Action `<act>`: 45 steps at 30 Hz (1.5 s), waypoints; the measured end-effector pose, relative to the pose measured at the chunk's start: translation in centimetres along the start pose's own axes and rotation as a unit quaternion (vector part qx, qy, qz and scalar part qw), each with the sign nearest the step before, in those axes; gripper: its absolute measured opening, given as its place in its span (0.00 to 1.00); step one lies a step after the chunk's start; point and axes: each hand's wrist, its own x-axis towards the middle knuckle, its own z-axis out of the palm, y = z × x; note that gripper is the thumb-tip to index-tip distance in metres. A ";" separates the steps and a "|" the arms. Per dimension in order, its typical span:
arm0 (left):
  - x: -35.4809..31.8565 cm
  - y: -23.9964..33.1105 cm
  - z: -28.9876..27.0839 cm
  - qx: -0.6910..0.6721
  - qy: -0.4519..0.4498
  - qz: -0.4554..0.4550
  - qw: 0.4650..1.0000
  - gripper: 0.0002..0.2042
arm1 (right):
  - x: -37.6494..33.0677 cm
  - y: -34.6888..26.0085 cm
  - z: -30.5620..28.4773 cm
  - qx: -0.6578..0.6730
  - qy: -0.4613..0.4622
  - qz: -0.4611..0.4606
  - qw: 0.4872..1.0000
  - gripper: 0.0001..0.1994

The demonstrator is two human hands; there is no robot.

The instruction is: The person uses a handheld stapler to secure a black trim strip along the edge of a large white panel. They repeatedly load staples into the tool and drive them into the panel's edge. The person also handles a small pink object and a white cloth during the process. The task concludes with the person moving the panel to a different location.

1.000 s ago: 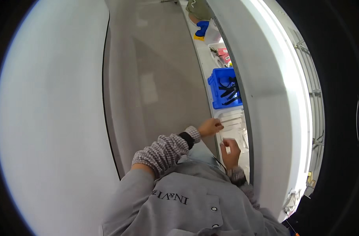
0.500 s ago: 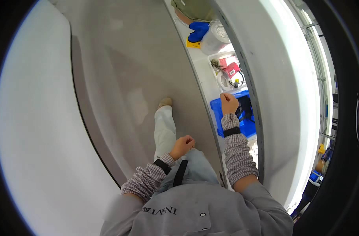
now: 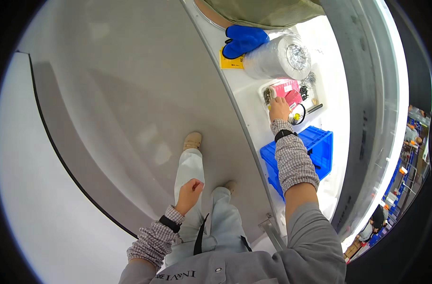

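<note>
My right hand [image 3: 279, 110] reaches over a white tray [image 3: 262, 87] on the shelf, its fingers bent together. A small white thing [image 3: 273, 92] shows at its fingertips; the hand hides most of it. Close by in the tray lie red packets [image 3: 292, 98], a dark dried clump [image 3: 266, 96], a black cord loop [image 3: 301, 113] and a small yellow-capped item [image 3: 296, 117]. My left hand [image 3: 189, 195] hangs in front of my legs, fingers curled in, with nothing seen in it.
Nearer me than the tray stands a blue crate [image 3: 321, 137] with black things inside. Beyond the tray are a plastic film roll [image 3: 273, 57], a blue mitt [image 3: 244, 40], a yellow card [image 3: 231, 61] and green cloth [image 3: 263, 12]. A pale curved panel [image 3: 377, 118] borders the right.
My right hand has gone from beside the blue crate forward into the tray. My left hand has moved left and down. The shelf shows more fully, and my second shoe has come into view.
</note>
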 end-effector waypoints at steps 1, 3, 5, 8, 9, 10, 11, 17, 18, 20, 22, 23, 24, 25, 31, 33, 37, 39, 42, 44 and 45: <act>0.4 -0.1 -0.5 -0.001 0.001 0.000 1.000 0.07 | 0.1 0.0 0.1 0.014 0.014 0.002 1.000 0.03; 1.4 -0.1 -1.1 -0.003 0.002 -0.001 1.000 0.07 | 0.1 -0.3 -0.7 0.035 0.061 0.011 0.997 0.02; 2.2 0.3 -1.4 0.002 -0.009 0.006 1.000 0.07 | -0.1 -0.9 -2.3 0.112 0.064 0.140 0.982 0.05; 3.1 1.3 -1.3 0.006 -0.020 0.016 1.000 0.07 | -0.7 0.5 -2.6 0.178 0.065 0.263 0.946 0.08; 3.3 1.4 -1.2 0.007 -0.020 0.018 1.000 0.07 | -0.6 0.6 -2.7 0.201 0.074 0.281 0.935 0.09; 3.4 1.2 -1.0 0.005 -0.021 0.019 1.000 0.07 | -0.7 0.6 -2.9 0.262 0.075 0.335 0.902 0.10; 3.6 0.9 -0.8 0.004 -0.021 0.019 1.000 0.07 | -0.6 0.8 -3.1 0.286 0.066 0.362 0.885 0.10; 3.7 1.1 -0.1 0.001 -0.039 0.014 0.999 0.07 | -1.0 2.1 -3.0 0.387 0.113 0.441 0.802 0.11; 3.7 1.2 -0.1 0.005 -0.041 0.013 0.999 0.07 | -1.1 2.0 -3.0 0.404 0.132 0.445 0.788 0.11; 3.5 1.2 -0.3 0.007 -0.035 0.020 0.999 0.07 | -1.0 1.9 -3.0 0.427 0.147 0.450 0.771 0.11; 3.5 1.1 -0.4 0.010 -0.033 0.023 0.999 0.07 | -0.9 2.3 -2.8 0.471 0.161 0.472 0.728 0.11; 3.6 1.0 -0.4 0.012 -0.032 0.021 0.999 0.08 | -1.0 2.5 -2.8 0.488 0.161 0.494 0.702 0.11; 3.6 1.1 -0.5 0.014 -0.028 0.017 0.999 0.08 | -0.8 2.3 -3.2 0.498 0.158 0.497 0.693 0.11; 3.6 1.2 -0.5 0.035 -0.025 0.027 0.999 0.07 | -0.6 2.2 -3.6 0.507 0.154 0.501 0.684 0.11; 5.3 6.4 0.3 0.168 0.095 0.238 0.952 0.07 | -2.2 -3.4 -10.5 0.388 -0.031 0.264 0.883 0.10; 5.6 11.3 1.3 0.225 0.190 0.394 0.871 0.07 | -4.6 -7.1 -14.0 0.447 -0.114 0.214 0.861 0.08; 2.8 16.7 2.9 0.195 0.035 0.416 0.887 0.07 | -8.1 -12.0 -23.3 0.499 -0.145 0.204 0.830 0.06; 0.1 17.6 2.6 0.161 -0.140 0.338 0.917 0.07 | -11.0 -12.2 -27.2 0.513 -0.125 0.226 0.819 0.05; -4.5 19.9 2.3 0.218 -0.275 0.214 0.912 0.06 | -15.6 -12.3 -32.4 0.543 -0.064 0.268 0.793 0.07; -7.8 21.6 2.3 0.232 -0.336 0.192 0.892 0.06 | -18.6 -12.7 -35.2 0.539 -0.011 0.252 0.804 0.08; -9.3 22.2 2.5 0.248 -0.359 0.206 0.876 0.07 | -20.0 -12.8 -36.7 0.528 0.007 0.278 0.803 0.08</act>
